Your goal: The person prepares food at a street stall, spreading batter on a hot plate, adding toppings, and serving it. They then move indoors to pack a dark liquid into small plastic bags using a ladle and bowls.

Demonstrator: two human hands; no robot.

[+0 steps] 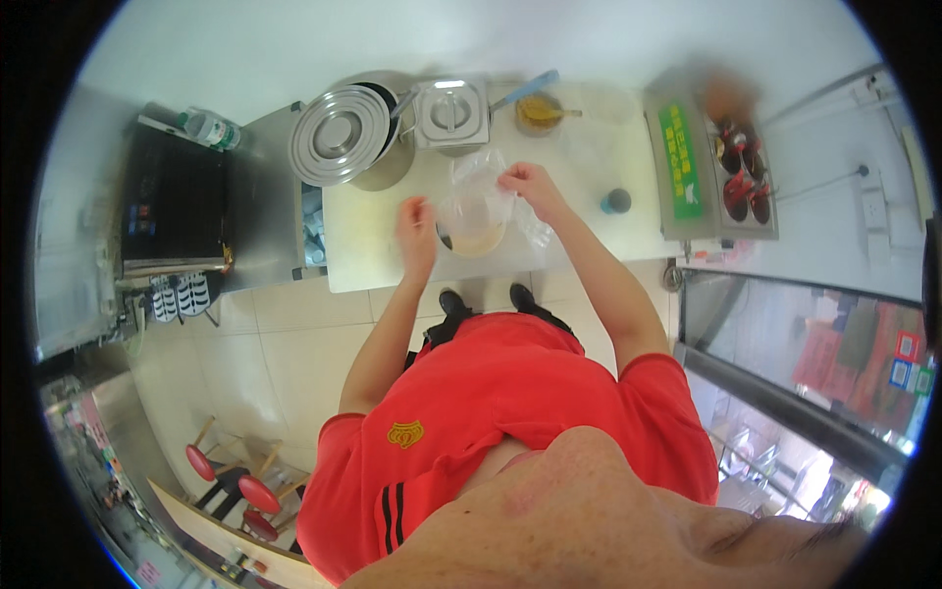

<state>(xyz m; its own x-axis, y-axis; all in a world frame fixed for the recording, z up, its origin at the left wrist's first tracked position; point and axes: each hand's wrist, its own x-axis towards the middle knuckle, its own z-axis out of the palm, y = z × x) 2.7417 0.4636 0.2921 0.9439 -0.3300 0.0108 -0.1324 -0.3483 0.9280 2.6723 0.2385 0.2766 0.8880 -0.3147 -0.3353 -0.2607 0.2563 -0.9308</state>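
Note:
My right hand (531, 188) pinches a clear plastic bag (482, 173) by its edge, above a pale cutting-board-like worktop (383, 258). The thin film hangs over a round, light-rimmed bowl or container (482, 249) and partly veils it. To the left of that container is my left hand (416, 239), blurred, its fingers curled together. A small pale bit shows at those fingertips, and I cannot tell whether they grip anything. Beyond the bag stands a square lidded steel container (451, 118), and a steel pot (390, 166) with a tilted lid (338, 136) is at the back left.
A jar of brownish paste (539, 114) holds a yellow spoon. A blue handle (533, 85) rises beside it. Farther right are a small dark-topped bottle (617, 201), a green sign (681, 162) bearing writing and a rack (747, 228) of red-topped jars. A black cooker (173, 202) stands left.

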